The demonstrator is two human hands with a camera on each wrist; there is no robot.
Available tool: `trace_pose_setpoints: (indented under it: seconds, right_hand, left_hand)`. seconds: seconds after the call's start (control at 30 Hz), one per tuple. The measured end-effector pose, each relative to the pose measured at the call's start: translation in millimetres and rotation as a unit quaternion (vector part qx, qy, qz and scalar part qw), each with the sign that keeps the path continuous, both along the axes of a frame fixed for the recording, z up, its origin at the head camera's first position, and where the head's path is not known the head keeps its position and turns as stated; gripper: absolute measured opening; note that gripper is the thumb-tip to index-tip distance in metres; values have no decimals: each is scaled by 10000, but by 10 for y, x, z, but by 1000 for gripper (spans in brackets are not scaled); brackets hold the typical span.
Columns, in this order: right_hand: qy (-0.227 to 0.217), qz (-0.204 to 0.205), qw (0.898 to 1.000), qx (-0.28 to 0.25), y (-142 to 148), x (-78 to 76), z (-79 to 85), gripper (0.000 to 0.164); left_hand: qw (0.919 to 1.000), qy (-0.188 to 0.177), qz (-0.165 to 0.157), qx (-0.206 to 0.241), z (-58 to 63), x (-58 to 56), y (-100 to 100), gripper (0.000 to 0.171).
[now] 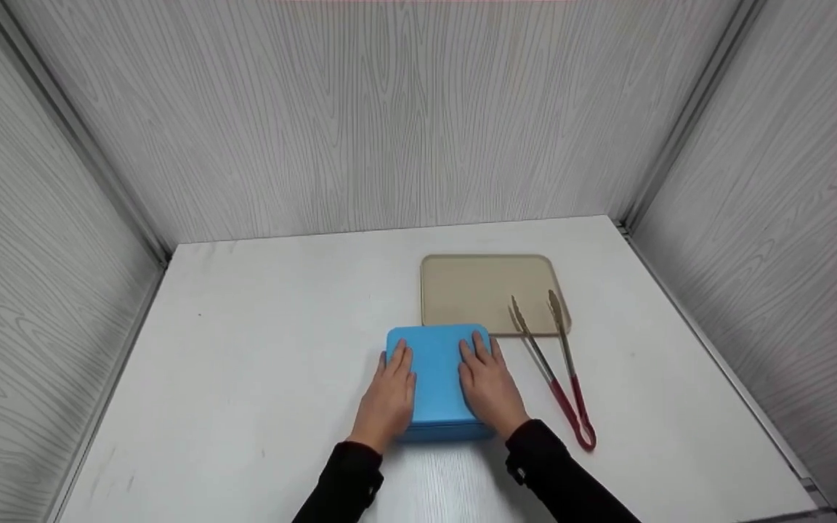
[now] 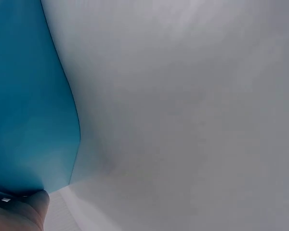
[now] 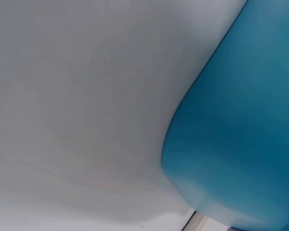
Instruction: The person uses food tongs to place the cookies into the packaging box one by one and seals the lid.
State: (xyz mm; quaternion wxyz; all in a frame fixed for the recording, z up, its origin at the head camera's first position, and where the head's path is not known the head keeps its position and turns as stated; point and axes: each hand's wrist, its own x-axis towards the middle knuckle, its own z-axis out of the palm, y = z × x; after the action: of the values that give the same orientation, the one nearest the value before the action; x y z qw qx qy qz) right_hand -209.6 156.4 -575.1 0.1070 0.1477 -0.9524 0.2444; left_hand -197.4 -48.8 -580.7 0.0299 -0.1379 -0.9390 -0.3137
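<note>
A blue lidded box stands on the white table, its lid on. My left hand rests on the lid's left edge with fingers stretched forward. On the right edge lies my right hand, fingers also extended and pressing on the lid. In the left wrist view, the side of the box fills the left, with part of a hand at the lower corner. The right wrist view shows the box's other side. What the box holds is hidden.
Behind the box lies a beige tray. Tongs with red handles lie right of the box, tips over the tray. Grey wood-grain panels enclose the white table at the back and sides.
</note>
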Motion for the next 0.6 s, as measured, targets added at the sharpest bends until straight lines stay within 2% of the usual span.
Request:
trace_pose_setpoints:
  seconds: [0.13, 0.4, 0.6]
  right_hand:
    - [-249, -65, 9995, -187, -1, -45, 16, 46]
    - [-172, -109, 9994, -270, -1, -45, -13, 45]
    - [-258, -90, 9987, -432, 10, -51, 27, 45]
  left_hand:
    - [9999, -8, 116, 105, 0, -32, 4, 53]
    - [9997, 44, 172, 139, -10, -20, 2, 52]
    - [9998, 41, 199, 81, 15, -14, 4, 52]
